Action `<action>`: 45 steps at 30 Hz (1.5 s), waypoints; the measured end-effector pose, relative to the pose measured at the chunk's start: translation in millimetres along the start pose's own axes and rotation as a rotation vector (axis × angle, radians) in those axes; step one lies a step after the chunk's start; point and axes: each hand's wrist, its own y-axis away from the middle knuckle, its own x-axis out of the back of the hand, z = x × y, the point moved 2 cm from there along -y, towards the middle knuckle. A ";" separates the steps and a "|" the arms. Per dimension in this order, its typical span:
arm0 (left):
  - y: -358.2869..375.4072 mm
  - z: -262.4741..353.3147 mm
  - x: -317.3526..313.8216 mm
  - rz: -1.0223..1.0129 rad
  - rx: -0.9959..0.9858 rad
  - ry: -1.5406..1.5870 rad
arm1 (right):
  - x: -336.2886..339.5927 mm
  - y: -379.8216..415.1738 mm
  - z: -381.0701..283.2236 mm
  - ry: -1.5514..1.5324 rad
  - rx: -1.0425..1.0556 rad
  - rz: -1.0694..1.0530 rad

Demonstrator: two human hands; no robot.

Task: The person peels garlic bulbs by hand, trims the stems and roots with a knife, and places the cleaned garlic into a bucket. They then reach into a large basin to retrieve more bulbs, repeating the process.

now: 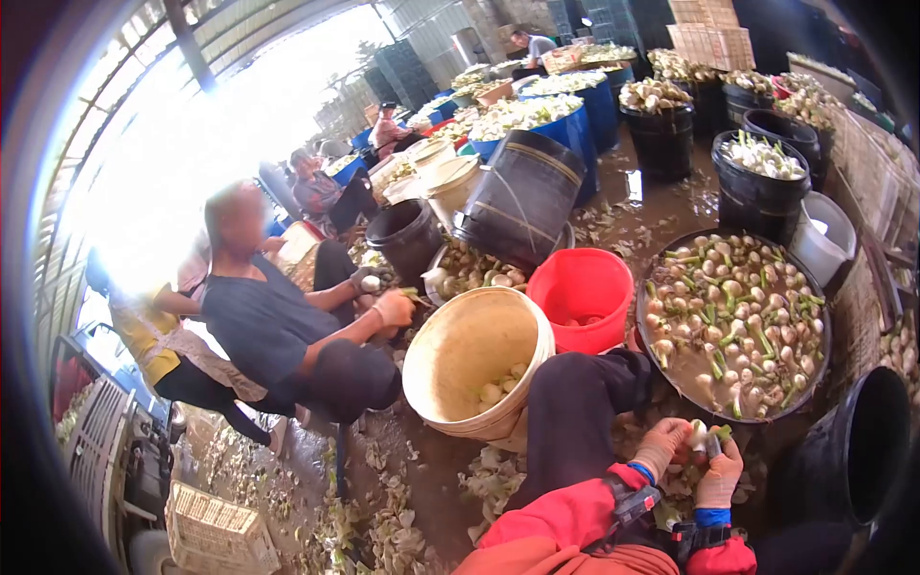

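Observation:
My left hand [663, 444], in a tan glove, is closed around a pale garlic bulb [699, 436] held in front of my right knee. Beside it my gloved right hand [719, 475] is closed, its fingertips meeting the bulb's green stem end. A small greyish piece shows between the fingers, too small to name. Just beyond my hands stands a wide round tub [654, 356] of many bulbs in brownish water. By my knee a cream bucket [431, 359] holds a few peeled bulbs. Behind it is a red bucket [596, 278] with something reddish inside.
A co-worker in a dark shirt [251, 321] sits left, handling bulbs. Black buckets [522, 196] and blue tubs [575, 125] of bulbs stand behind. An empty black bucket [877, 446] lies close on my right. Peelings [374, 508] litter the wet floor, near a plastic crate [216, 532].

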 end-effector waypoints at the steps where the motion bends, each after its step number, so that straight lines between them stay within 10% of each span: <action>1: -4.5 -8.0 -0.5 -0.019 -0.054 0.000 | 5.9 -3.3 6.4 -0.050 0.000 -0.052; 5: 12.2 4.6 -15.9 -0.185 -0.210 0.121 | 2.7 -7.6 10.1 -0.214 -0.106 -0.107; 7: 5.7 -4.0 -10.9 0.064 -0.728 -0.741 | 4.7 -7.2 17.0 -0.107 -0.124 -0.213; 10: -1.3 -1.8 -3.4 0.011 -0.509 -0.304 | -5.0 1.3 -4.1 0.059 -0.212 -0.180; 11: 24.4 21.0 -13.0 -0.035 -0.133 -0.088 | 0.2 -0.3 -2.2 0.046 -0.241 -0.162; 18: 52.3 32.0 -29.9 -0.744 0.156 0.202 | 39.5 -15.8 15.0 0.392 -0.127 0.211; 22: 45.9 30.1 -24.4 -0.597 0.088 0.184 | 40.6 -17.4 11.6 0.763 -0.277 -0.011; 25: 35.0 26.0 -17.4 -0.460 0.073 0.131 | 37.7 -12.9 23.9 0.014 -0.124 -0.189; 35: 23.0 19.1 -9.2 -0.001 -0.073 -0.097 | 2.5 8.9 -14.4 0.427 0.210 -0.083; 45: 24.4 17.7 -10.9 -0.124 0.011 0.053 | 34.7 -25.2 38.5 0.465 0.080 0.135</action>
